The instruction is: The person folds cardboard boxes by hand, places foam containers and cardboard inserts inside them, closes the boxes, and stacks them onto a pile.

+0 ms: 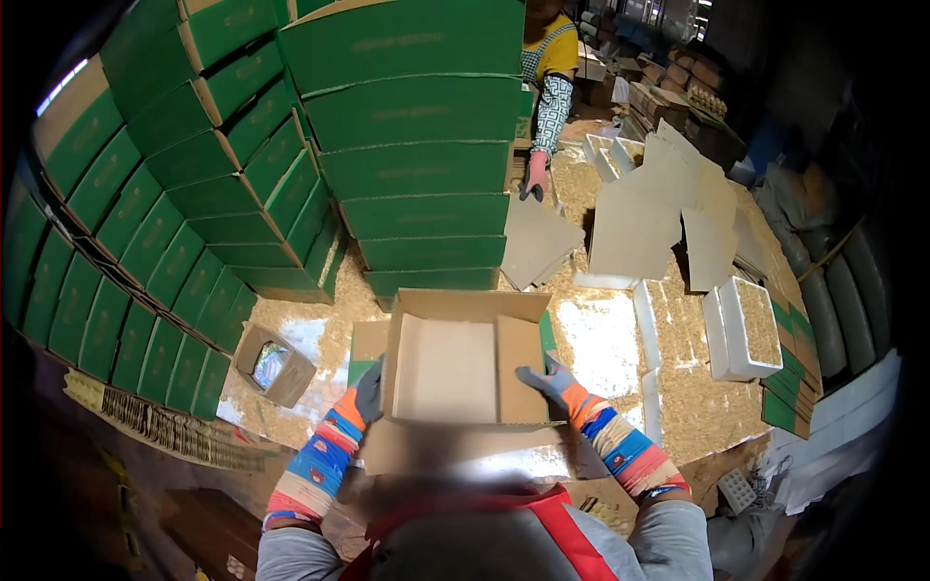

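Note:
An open cardboard box [447,370] is held level before me, with a pale flat bottom and a brown flap folded in at its right side. My left hand [369,388], in a grey glove, grips the box's left wall. My right hand [546,380], gloved too, holds the right wall, its thumb over the brown flap. A green and brown cardboard piece [369,343] shows behind the box at left. Tall stacks of green cartons [429,167] stand just beyond the box.
A co-worker's gloved hand [536,178] touches grey cardboard sheets [539,236]. More sheets [639,218] and white foam boxes [748,327] lie at right on a surface strewn with husk-like material. A small open carton [290,370] sits at left, near stacked egg trays [160,428].

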Motion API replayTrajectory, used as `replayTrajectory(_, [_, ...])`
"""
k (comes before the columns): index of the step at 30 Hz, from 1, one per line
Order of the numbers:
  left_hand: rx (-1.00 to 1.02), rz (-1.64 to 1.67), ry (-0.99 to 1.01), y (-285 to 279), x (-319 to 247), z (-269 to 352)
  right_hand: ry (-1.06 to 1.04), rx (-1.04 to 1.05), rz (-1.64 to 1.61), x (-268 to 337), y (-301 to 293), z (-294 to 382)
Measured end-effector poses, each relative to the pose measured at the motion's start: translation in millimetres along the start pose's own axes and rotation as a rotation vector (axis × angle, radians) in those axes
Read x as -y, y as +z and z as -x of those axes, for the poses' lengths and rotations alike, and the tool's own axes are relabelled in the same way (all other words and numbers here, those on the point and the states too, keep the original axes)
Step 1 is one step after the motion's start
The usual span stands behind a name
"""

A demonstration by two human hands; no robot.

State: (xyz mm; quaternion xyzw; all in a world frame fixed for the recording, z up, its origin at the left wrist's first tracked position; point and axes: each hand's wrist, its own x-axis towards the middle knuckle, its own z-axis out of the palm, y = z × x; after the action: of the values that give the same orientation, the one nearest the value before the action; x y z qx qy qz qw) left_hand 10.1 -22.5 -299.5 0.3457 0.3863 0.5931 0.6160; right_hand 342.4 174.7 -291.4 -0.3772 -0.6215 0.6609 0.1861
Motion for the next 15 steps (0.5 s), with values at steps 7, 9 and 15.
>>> replayTrajectory(7, [-0.377, -0.178, -0.155, 70.3, -31.3, -22.2, 0.016, 0.020, -0.702, -10.4, -12.8, 14.8])
replayTrajectory(9, [-0.396, -0.551, -0.185, 43.0, -6.8, -36.0, 0.015, 0.057, 0.047, 4.7, -1.5, 0.1])
replayTrajectory(15, [-0.289, -0.479, -0.095, 69.9, -31.4, -29.1, 0.039, 0.037, -0.255, 4.5, -6.3, 13.6])
